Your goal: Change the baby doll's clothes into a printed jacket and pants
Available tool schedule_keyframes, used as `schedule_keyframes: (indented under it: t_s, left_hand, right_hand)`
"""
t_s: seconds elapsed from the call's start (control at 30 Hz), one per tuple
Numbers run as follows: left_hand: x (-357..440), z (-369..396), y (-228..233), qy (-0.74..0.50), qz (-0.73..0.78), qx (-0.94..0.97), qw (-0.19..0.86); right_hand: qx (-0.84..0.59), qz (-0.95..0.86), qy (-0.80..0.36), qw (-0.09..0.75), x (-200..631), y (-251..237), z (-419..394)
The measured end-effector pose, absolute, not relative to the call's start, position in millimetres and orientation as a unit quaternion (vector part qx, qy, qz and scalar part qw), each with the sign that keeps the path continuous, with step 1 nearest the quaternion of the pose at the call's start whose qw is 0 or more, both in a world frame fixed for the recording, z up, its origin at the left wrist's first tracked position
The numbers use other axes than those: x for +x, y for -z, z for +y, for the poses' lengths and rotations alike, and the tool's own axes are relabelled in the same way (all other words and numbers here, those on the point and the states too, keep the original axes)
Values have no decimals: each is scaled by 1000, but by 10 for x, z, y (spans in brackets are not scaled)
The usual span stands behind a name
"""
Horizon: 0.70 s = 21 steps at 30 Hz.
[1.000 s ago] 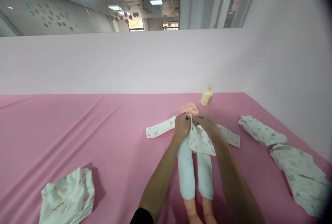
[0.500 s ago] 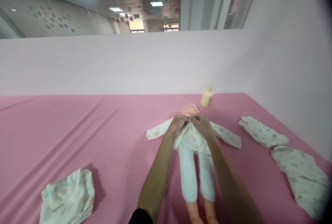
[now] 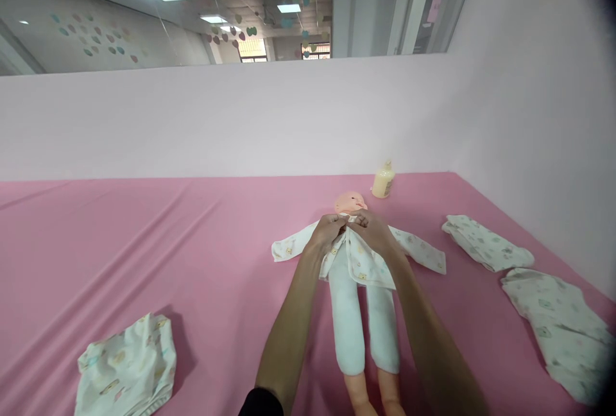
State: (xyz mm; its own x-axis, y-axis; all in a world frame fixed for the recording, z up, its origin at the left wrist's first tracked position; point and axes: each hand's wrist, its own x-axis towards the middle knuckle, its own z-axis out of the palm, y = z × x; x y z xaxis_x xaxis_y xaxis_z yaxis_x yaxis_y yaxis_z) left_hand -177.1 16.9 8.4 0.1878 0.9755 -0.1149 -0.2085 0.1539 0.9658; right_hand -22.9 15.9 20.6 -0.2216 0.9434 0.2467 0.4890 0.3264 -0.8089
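A baby doll (image 3: pixel 351 201) lies on its back on the pink sheet (image 3: pixel 192 249), head away from me. It wears a white printed jacket (image 3: pixel 362 263) and pale trousers (image 3: pixel 347 326). My left hand (image 3: pixel 326 231) pinches the jacket's left front at the doll's neck. My right hand (image 3: pixel 373 231) grips the right front at the same spot. Both hands meet just below the doll's chin, and the sleeves spread out to either side.
A cream bottle (image 3: pixel 384 181) stands behind the doll's head near the back wall. Two folded printed garments (image 3: pixel 486 244) (image 3: pixel 553 326) lie at the right. Another folded garment (image 3: pixel 128 368) lies at the near left. A pale wall borders the sheet on the right.
My hands have slid slightly up toward the doll's neck, drawing the two jacket fronts closer over its chest. The doll has not moved.
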Motion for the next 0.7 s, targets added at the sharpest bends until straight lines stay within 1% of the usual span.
schedule_keyframes:
  t_s: [0.07, 0.2, 0.3, 0.4, 0.57, 0.63, 0.7]
  left_hand:
    - [-1768, 168, -81, -474, 439, 447, 619]
    - [-1741, 164, -86, -480, 424, 427, 638]
    - [-1703, 152, -103, -492, 421, 405, 646]
    - [-1671, 131, -123, -501, 432, 389, 641]
    - [-1659, 109, -139, -498, 444, 397, 630]
    - [-1674, 99, -154, -486, 459, 434, 604]
    - [-1707, 64, -185, -461, 492, 494, 549]
  right_hand:
    - [-490, -742, -277, 366, -201, -266, 121]
    - [-496, -776, -202, 333, -195, -371, 44]
    - [-510, -780, -181, 315, -221, -400, 6]
    - [-515, -780, -191, 298, -244, -390, -4]
    - [-492, -790, -218, 294, -243, -353, 22]
    - [-492, -786, -234, 292, -234, -349, 0]
    - [-518, -761, -254, 297, -230, -349, -71]
